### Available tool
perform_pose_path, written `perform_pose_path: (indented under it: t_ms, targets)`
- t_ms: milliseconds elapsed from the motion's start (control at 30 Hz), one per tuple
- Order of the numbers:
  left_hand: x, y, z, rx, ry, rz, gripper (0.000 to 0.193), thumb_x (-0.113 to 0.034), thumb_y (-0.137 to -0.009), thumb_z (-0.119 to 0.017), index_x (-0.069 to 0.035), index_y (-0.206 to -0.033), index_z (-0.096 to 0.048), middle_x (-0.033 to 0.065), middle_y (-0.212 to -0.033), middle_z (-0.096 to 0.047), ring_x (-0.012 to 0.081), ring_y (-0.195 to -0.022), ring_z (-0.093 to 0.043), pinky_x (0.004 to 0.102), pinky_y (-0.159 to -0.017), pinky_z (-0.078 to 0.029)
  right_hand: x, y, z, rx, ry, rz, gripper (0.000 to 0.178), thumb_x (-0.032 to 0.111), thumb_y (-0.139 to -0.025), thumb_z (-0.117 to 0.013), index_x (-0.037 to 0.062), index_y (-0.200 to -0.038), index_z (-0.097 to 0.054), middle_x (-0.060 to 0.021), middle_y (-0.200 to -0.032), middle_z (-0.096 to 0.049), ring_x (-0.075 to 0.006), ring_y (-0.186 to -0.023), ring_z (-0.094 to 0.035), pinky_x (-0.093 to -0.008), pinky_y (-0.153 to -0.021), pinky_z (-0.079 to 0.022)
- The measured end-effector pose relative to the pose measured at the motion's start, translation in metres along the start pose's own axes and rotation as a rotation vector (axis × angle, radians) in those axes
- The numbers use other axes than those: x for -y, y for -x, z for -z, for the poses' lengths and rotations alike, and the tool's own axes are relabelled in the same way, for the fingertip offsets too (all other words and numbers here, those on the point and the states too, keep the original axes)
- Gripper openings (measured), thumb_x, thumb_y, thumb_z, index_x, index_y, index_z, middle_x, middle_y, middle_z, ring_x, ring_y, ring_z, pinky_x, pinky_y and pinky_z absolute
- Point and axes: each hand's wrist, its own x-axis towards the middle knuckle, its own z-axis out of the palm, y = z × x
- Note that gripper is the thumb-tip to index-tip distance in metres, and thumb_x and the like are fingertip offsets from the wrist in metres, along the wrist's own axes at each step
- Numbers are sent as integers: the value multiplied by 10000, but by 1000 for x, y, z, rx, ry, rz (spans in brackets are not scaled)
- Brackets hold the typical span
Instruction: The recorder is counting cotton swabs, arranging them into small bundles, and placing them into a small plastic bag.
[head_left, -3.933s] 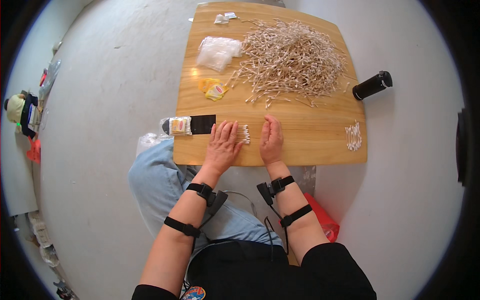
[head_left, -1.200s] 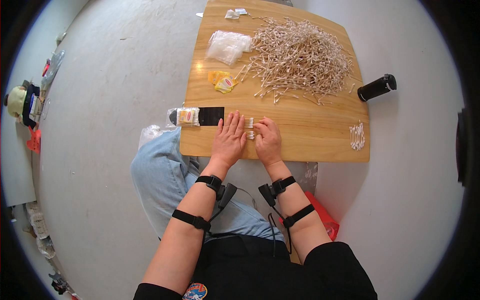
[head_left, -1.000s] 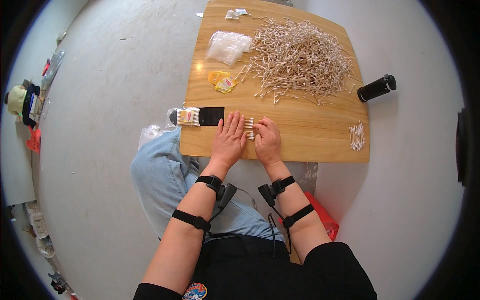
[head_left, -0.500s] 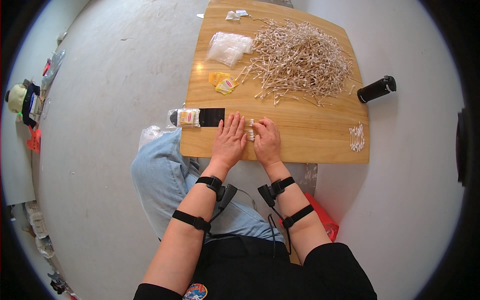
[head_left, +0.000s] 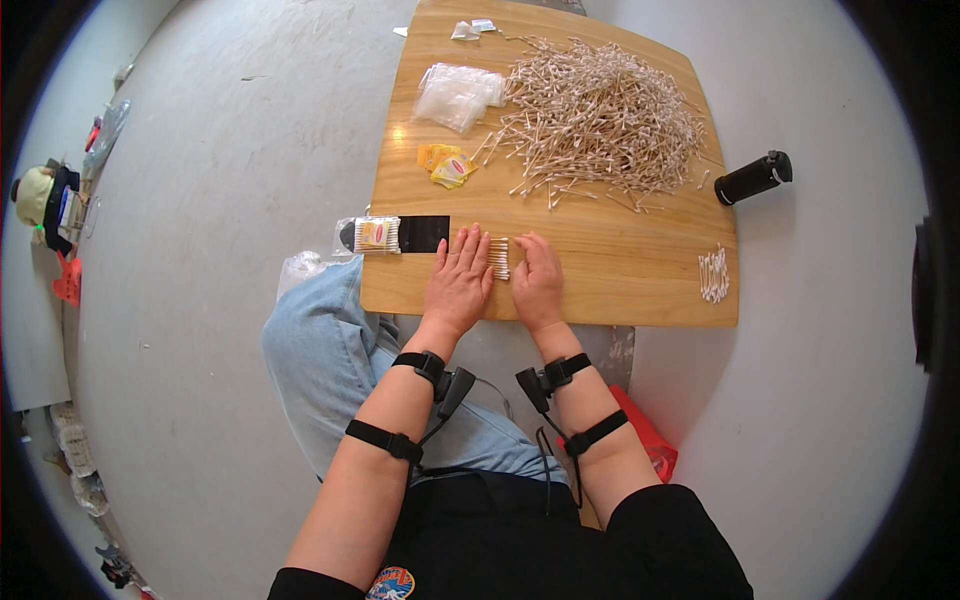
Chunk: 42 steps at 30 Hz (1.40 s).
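Observation:
My left hand (head_left: 459, 280) lies flat on the table, fingers stretched out, covering part of a row of cotton swabs (head_left: 499, 259). The row's right ends show beyond my fingers, lined up side by side. Just to the right, my right hand (head_left: 538, 280) rests with loosely bent fingers, a small gap away from the swabs and with nothing visible in it. A black strip (head_left: 425, 235) sits beyond my left fingertips. Against its left end is a clear bag of cotton swabs (head_left: 372, 235) with a yellow and red label, jutting over the table's left edge.
A large heap of loose cotton swabs (head_left: 605, 125) covers the far right of the wooden table (head_left: 600, 290). Left of it lie clear plastic bags (head_left: 458, 97) and yellow cards (head_left: 448, 168). A small swab pile (head_left: 713, 275) and a black cylinder (head_left: 753, 179) are at right.
My right hand has drawn slightly right, away from the swab ends, uncovering more of the row. My left hand has stayed in place.

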Motion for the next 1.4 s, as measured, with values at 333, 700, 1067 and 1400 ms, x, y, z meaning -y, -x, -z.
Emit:
perform_pose_path:
  t_ms: [333, 700, 1067, 1400]
  targets:
    - [-2, -2, -1, 3, -1, 31, 534, -337, -991, -432, -108, -1471, -390, 62, -1563, -323, 209, -1457, -261, 426, -1194, -164, 10, 2, 14, 371, 359, 276, 606, 188, -875, -563, 8, -1431, -404, -178, -1474, -418, -318, -1399, -355, -484, -1171, -213]
    - [0, 1, -3, -37, 64, 48, 514, -286, -987, -460, -118, -1468, -397, 52, -1533, -381, 224, -1429, -325, 427, -1182, -199, 14, -1, 5, 482, 543, 286, 588, 272, -957, -473, 21, -1475, -351, -166, -1537, -339, -309, -1443, -284, -526, -1178, -141]
    - [159, -18, 38, -569, 397, 526, 337, -214, -988, -494, 18, -1223, -561, 225, -1190, -605, 387, -1116, -559, 437, -969, -443, 25, -2, -10, 464, 589, 212, 609, 292, -978, -450, -1, -1488, -295, -187, -1544, -314, -323, -1443, -274, -545, -1170, -144]
    - [169, -17, 11, -236, 595, 744, 451, -361, -1025, -342, 0, -1020, -611, 267, -1004, -640, 467, -965, -581, 529, -834, -455, 48, -19, -50, 505, 612, 209, 616, 305, -990, -414, 9, -1507, -259, -166, -1568, -277, -308, -1465, -229, -528, -1185, -98]
